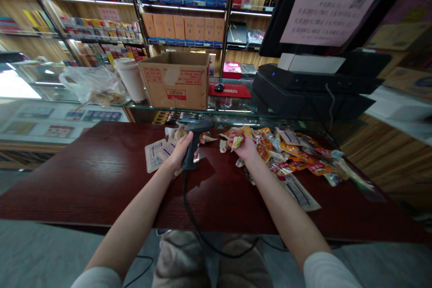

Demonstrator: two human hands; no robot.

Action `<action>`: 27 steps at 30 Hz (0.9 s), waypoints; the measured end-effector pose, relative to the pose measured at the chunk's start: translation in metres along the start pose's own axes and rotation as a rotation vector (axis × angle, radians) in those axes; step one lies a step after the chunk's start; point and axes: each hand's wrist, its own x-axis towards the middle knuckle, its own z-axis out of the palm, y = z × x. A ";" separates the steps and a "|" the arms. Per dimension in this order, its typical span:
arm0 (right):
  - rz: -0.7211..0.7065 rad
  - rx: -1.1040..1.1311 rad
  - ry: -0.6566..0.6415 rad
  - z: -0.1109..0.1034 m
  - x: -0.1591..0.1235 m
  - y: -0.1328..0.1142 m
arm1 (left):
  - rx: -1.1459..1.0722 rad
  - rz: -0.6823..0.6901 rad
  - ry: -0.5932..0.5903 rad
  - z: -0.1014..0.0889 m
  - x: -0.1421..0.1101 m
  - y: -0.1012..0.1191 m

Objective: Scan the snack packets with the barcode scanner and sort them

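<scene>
My left hand (180,150) is wrapped round the grip of a black handheld barcode scanner (193,146), whose cable drops over the table's front edge. Under and beside that hand lie several pale flat snack packets (157,155). Over the near side of a heap of small wrapped snacks (286,150), my right hand (243,144) has its fingers closed on a small snack packet (237,141) with orange and green print. A small brown packet (206,137) shows just right of the scanner.
The dark red table (101,180) reaches toward a glass counter. On the counter stand a cardboard box (177,83), a white paper cup (131,78), a plastic bag (92,83) and a black register with a monitor (283,13). The scanner's cable (192,220) hangs before my legs.
</scene>
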 end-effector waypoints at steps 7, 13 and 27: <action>0.036 -0.072 -0.064 0.014 -0.017 -0.002 | 0.030 0.011 -0.014 0.005 -0.002 0.001; -0.017 -0.194 -0.151 0.013 -0.019 -0.009 | 0.022 -0.005 -0.029 0.013 -0.006 0.003; -0.069 -0.411 -0.191 0.022 -0.024 -0.003 | 0.015 -0.002 -0.089 0.015 -0.002 -0.005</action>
